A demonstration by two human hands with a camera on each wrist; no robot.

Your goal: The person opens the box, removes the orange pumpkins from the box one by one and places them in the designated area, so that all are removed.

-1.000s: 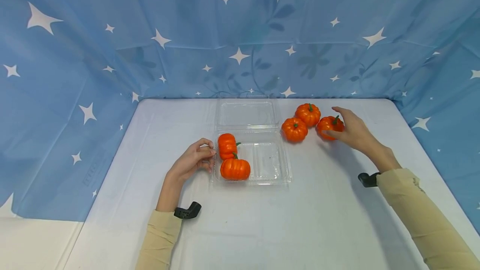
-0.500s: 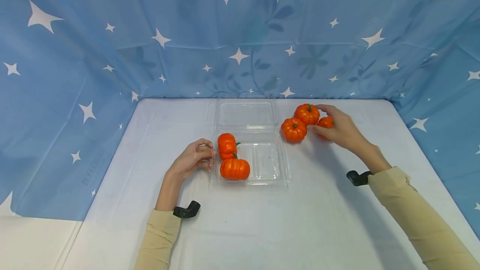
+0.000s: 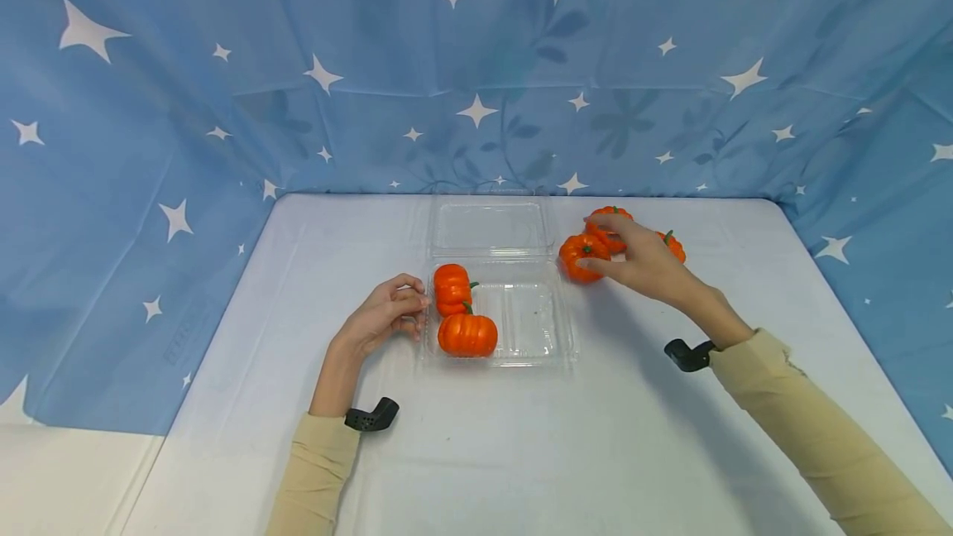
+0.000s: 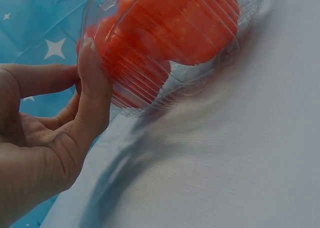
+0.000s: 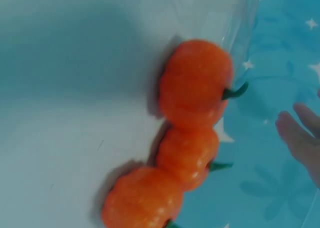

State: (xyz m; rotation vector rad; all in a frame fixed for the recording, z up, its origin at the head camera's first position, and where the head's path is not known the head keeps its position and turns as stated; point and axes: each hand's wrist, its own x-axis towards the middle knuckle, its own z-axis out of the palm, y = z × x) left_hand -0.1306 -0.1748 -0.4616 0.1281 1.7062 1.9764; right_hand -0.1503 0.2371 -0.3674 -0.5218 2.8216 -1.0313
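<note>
Right hand: we see it farther left than half a second ago, drawn off the rightmost pumpkin and now over the other two loose ones.
Left hand: we find it in the same place as before, at the side of the clear container.
Left grip: in the left wrist view we see thumb and finger pinching the container's edge.
Right fingers: we see them spread and holding nothing; in the right wrist view they are apart from the pumpkins.
Near pumpkin: we see it just beyond the right thumb, whose tip overlaps it in the head view.
Far pumpkin: it lies past the right hand's upper fingers, which partly cover it from us.
Rightmost one: we see it behind the right hand's knuckles, half hidden.
Packed pair: we count an upper pumpkin and a lower pumpkin inside the container, just right of the left fingertips, leaving the side toward the right hand bare.
Lid: we see it folded back, beyond both hands.
Hands: we see them well apart, the container and the near pumpkin between them.
</note>
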